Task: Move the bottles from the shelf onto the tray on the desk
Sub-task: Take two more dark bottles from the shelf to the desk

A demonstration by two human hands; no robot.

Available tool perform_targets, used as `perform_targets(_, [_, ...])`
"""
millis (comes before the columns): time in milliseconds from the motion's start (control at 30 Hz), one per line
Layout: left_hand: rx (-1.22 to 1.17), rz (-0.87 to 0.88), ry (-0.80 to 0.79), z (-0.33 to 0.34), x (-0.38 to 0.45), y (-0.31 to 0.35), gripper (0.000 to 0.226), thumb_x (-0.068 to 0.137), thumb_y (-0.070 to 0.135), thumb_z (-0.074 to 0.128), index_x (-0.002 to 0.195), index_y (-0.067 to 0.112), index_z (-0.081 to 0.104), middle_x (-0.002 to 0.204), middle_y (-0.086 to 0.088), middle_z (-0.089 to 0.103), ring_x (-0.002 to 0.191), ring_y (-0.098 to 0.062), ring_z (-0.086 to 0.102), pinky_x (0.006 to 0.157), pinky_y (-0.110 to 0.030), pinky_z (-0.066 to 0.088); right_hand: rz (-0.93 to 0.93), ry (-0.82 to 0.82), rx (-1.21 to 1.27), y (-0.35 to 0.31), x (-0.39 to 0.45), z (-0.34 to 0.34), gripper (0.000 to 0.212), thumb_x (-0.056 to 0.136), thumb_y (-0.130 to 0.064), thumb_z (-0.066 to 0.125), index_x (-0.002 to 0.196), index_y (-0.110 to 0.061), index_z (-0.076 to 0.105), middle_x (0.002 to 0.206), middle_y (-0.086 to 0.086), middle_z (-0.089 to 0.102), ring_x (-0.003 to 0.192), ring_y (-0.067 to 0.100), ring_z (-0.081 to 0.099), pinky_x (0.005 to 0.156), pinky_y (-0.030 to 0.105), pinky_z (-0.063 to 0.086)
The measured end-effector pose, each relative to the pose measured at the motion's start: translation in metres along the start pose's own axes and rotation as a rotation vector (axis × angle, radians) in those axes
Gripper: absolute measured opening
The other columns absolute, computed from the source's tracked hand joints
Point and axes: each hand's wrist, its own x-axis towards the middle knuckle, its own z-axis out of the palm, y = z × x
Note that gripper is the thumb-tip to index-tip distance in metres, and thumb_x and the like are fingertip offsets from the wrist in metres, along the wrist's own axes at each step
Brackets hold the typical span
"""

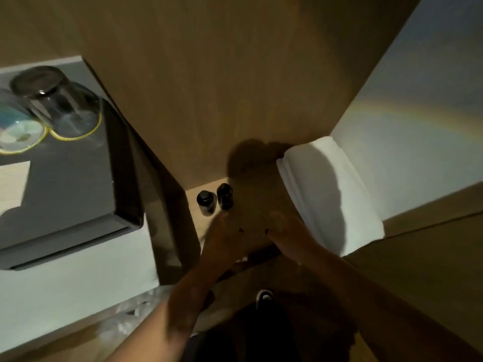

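Observation:
Two small dark bottles stand side by side on the wooden shelf [194, 205]: one [206, 203] on the left, the other [225, 196] just right of it. Both my hands reach into the shelf niche, blurred by motion. My left hand [224, 237] has its fingertips just short of the bottles and holds nothing that I can see. My right hand [286, 231] lies beside it, further right, near the towel, also with nothing in it. The dark grey tray [65, 184] sits on the white desk [65, 291] to the left.
Two upturned glasses [62, 103] [18, 126] stand at the tray's far end. A folded white towel [321, 186] fills the right side of the shelf. A wooden side panel [167, 205] separates the shelf from the desk. My shoe [264, 296] shows below.

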Motion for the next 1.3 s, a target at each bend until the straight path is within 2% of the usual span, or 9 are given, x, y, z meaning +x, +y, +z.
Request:
perform_targets(67, [-0.092, 0.019, 0.084, 0.004, 0.009, 0.007, 0.007, 0.088, 0.018, 0.063, 0.094, 0.019, 0.064, 0.088, 0.002, 0.066, 0.081, -0.006, 0.063, 0.071, -0.030, 0.050, -0.030, -0.046, -0.018, 0.006, 0.026, -0.007, 0.040, 0.100, -0.019, 0.046, 0.139, -0.012, 0.043, 0.123, 0.011, 0.057, 0.092, 0.017, 0.058, 0.059, 0.012, 0.037])
perform_targets(200, [-0.179, -0.208, 0.258, 0.009, 0.028, 0.004, 0.067, 0.082, 0.021, 0.071, 0.139, 0.006, 0.038, 0.140, -0.010, 0.045, 0.131, -0.024, 0.043, 0.108, -0.031, 0.036, -0.040, -0.102, -0.002, 0.026, 0.071, 0.003, 0.039, 0.098, -0.025, 0.050, 0.136, -0.016, 0.047, 0.114, 0.002, 0.055, 0.082, 0.008, 0.053, 0.061, 0.016, 0.039])
perform_targets(367, [-0.432, -0.324, 0.382, 0.013, 0.096, -0.033, 0.116, 0.071, 0.053, 0.072, 0.152, 0.010, 0.001, 0.158, -0.013, 0.015, 0.146, -0.027, 0.017, 0.118, -0.042, 0.021, -0.056, -0.087, -0.078, 0.060, 0.135, 0.040, 0.033, 0.095, -0.023, 0.053, 0.128, -0.020, 0.053, 0.090, -0.003, 0.061, 0.059, -0.002, 0.051, 0.047, 0.013, 0.033])
perform_targets(467, [-0.544, -0.332, 0.543, 0.010, 0.138, -0.067, 0.097, 0.085, 0.020, 0.069, 0.153, 0.022, -0.002, 0.160, -0.008, 0.012, 0.146, -0.024, 0.016, 0.119, -0.041, 0.018, -0.057, -0.097, -0.052, 0.070, 0.166, 0.057, 0.028, 0.096, -0.013, 0.049, 0.123, -0.015, 0.055, 0.084, -0.003, 0.058, 0.059, 0.001, 0.046, 0.051, 0.014, 0.033])
perform_targets(667, [-0.480, -0.295, 0.589, 0.023, 0.181, -0.125, 0.085, 0.087, 0.017, 0.067, 0.151, 0.031, 0.013, 0.160, 0.002, 0.013, 0.145, -0.018, 0.018, 0.114, -0.033, 0.018, 0.056, -0.111, 0.138, 0.075, 0.210, 0.084, 0.024, 0.100, -0.019, 0.045, 0.122, -0.016, 0.055, 0.129, 0.003, 0.050, 0.082, -0.004, 0.049, 0.064, 0.010, 0.034])
perform_targets(800, [-0.509, -0.129, 0.617, 0.036, 0.200, -0.144, 0.083, 0.080, 0.021, 0.075, 0.147, 0.033, 0.027, 0.157, 0.007, 0.016, 0.139, -0.008, 0.021, 0.108, -0.025, 0.025, -0.071, -0.107, 0.235, 0.077, 0.239, 0.102, 0.021, 0.096, -0.012, 0.054, 0.097, -0.033, 0.049, 0.079, -0.003, 0.060, 0.050, 0.002, 0.052, 0.048, 0.017, 0.039])
perform_targets(933, [-0.491, -0.069, 0.713, 0.048, 0.227, -0.150, 0.059, 0.083, -0.001, 0.067, 0.128, 0.031, 0.047, 0.145, 0.004, 0.038, 0.121, 0.003, 0.043, 0.104, -0.010, 0.035, -0.050, -0.118, 0.378, 0.080, 0.253, 0.120, 0.025, 0.093, -0.007, 0.057, 0.092, -0.032, 0.054, 0.081, -0.001, 0.062, 0.059, 0.007, 0.060, 0.053, 0.021, 0.047])
perform_targets(1100, [-0.397, -0.104, 0.794, 0.045, 0.231, -0.153, 0.040, 0.085, -0.001, 0.063, 0.111, 0.028, 0.051, 0.108, 0.012, 0.055, 0.096, 0.014, 0.052, 0.092, -0.014, 0.039, -0.063, -0.029, 0.191, 0.092, 0.253, 0.129, 0.014, 0.093, -0.008, 0.054, 0.099, -0.021, 0.056, 0.099, 0.004, 0.060, 0.068, 0.004, 0.054, 0.057, 0.013, 0.039])
perform_targets(1300, [-0.453, -0.128, 0.884, 0.037, 0.171, -0.129, 0.042, 0.085, -0.005, 0.060, 0.113, 0.025, 0.054, 0.105, 0.024, 0.052, 0.094, 0.027, 0.048, 0.082, -0.001, 0.038, -0.231, 0.117, 0.109, 0.087, 0.237, 0.115, 0.047, 0.089, -0.035, 0.051, 0.132, -0.018, 0.048, 0.128, 0.000, 0.051, 0.113, 0.016, 0.053, 0.091, 0.038, 0.050])
